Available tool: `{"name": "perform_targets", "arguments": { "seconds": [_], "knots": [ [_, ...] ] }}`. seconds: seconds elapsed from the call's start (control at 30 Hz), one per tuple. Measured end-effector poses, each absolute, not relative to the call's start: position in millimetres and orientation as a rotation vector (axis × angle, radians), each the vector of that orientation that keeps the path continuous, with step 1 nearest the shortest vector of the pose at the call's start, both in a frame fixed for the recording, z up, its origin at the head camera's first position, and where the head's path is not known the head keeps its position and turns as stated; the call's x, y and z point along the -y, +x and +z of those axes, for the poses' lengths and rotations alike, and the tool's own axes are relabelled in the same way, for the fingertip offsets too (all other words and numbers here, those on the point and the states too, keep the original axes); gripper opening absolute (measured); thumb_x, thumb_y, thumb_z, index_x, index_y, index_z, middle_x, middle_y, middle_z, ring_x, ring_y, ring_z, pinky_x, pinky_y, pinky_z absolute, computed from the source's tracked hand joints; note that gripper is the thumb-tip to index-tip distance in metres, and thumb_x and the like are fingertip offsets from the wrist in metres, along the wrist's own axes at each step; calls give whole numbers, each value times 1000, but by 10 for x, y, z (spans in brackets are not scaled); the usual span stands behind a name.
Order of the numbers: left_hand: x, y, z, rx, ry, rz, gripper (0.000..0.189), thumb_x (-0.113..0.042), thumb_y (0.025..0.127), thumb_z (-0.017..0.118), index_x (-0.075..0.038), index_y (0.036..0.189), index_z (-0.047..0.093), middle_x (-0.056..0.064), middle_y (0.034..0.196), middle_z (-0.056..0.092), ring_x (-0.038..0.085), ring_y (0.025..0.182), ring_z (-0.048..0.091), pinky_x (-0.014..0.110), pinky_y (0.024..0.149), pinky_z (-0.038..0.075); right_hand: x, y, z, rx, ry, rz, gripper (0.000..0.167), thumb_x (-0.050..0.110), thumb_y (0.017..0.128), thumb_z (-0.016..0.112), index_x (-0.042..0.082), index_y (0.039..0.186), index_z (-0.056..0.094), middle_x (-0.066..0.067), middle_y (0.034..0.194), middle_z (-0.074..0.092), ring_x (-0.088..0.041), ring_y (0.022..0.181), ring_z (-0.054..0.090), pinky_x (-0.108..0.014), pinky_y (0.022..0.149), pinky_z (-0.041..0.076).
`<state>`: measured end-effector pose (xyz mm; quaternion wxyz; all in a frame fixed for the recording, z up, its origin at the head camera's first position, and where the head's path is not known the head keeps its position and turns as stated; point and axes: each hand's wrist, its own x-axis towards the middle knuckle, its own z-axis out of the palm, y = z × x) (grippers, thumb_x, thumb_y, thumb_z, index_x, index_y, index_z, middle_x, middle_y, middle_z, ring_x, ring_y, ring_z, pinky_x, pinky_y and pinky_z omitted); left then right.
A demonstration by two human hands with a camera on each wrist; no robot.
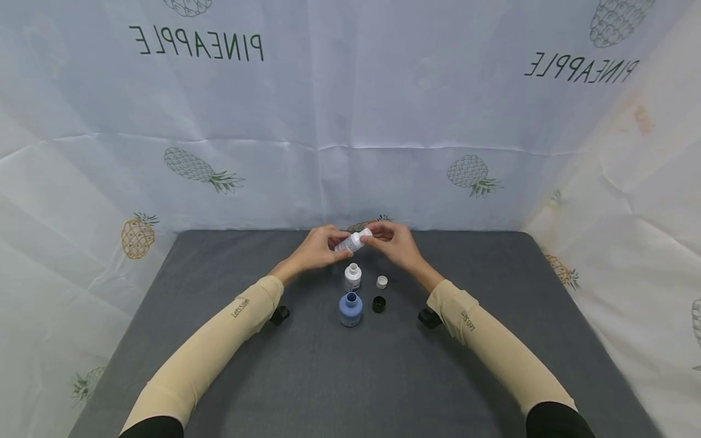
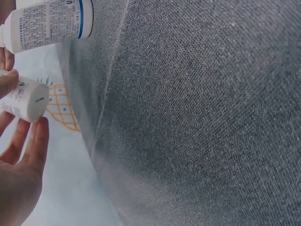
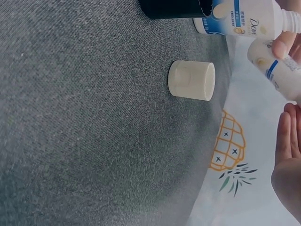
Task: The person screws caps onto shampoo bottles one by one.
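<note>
My left hand (image 1: pixel 322 246) grips a small white bottle (image 1: pixel 348 244) by its labelled body, held tilted above the far part of the table. At the bottle's upper right end, my right hand (image 1: pixel 395 244) pinches its white cap (image 1: pixel 365 233) between thumb and fingers. In the left wrist view the bottle's base (image 2: pixel 38 101) faces the camera. Just nearer than the hands stands an uncapped white Dove bottle (image 1: pixel 353 278), its label showing in the right wrist view. In front of that is an uncapped blue bottle (image 1: pixel 350 311).
A loose white cap (image 1: pixel 381 282) lies right of the white bottle, with a black cap (image 1: pixel 378 304) beside the blue one. Grey cloth (image 1: pixel 328 383) covers the table. Behind its far edge hangs a pale curtain (image 1: pixel 350 182) printed with pineapples. Black wrist devices (image 1: pixel 429 317) show under both sleeves.
</note>
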<state>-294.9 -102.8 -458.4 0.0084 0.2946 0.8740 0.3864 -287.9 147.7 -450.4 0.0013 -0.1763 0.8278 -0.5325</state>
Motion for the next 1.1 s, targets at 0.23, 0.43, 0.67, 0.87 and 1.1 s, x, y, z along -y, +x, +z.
{"name": "perform_targets", "arguments": {
  "seconds": [0.23, 0.43, 0.67, 0.87, 1.1],
  "knots": [
    [995, -2956, -4610, -2710, 870, 1214, 53, -18, 97, 83, 4, 143, 67, 21, 121, 74, 32, 105, 76, 43, 93, 68, -1549, -2871, -4507, -2575, -543, -1695, 38, 20, 101, 80, 2, 133, 73, -20, 134, 75, -36, 121, 75, -43, 105, 64],
    [980, -2982, -4640, -2665, 828, 1239, 49, -18, 98, 82, 2, 141, 69, 21, 123, 78, 33, 109, 79, 42, 96, 68, -1638, -2862, -4508, -2617, -538, -1675, 35, 17, 102, 78, 0, 132, 74, -21, 131, 76, -37, 119, 75, -41, 104, 64],
    [963, -3027, -4728, -2615, 819, 1235, 34, -16, 98, 82, -2, 128, 76, 17, 119, 81, 31, 111, 80, 37, 97, 67, -1697, -2873, -4560, -2675, -509, -1661, 28, 15, 103, 76, -5, 123, 76, -23, 120, 79, -35, 108, 77, -17, 87, 60],
    [942, -3031, -4783, -2612, 819, 1202, 35, -13, 96, 85, 0, 126, 76, 18, 120, 81, 31, 112, 81, 36, 96, 68, -1744, -2878, -4596, -2700, -521, -1679, 20, 11, 102, 77, -3, 116, 78, -24, 113, 80, -18, 97, 76, -13, 82, 58],
    [938, -3017, -4823, -2588, 833, 1185, 37, -8, 97, 81, 3, 131, 72, 21, 126, 79, 34, 118, 79, 35, 98, 67, -1786, -2855, -4594, -2711, -500, -1660, 16, 10, 102, 76, -2, 113, 78, -24, 112, 81, -5, 91, 74, -15, 82, 60]
  ]
}}
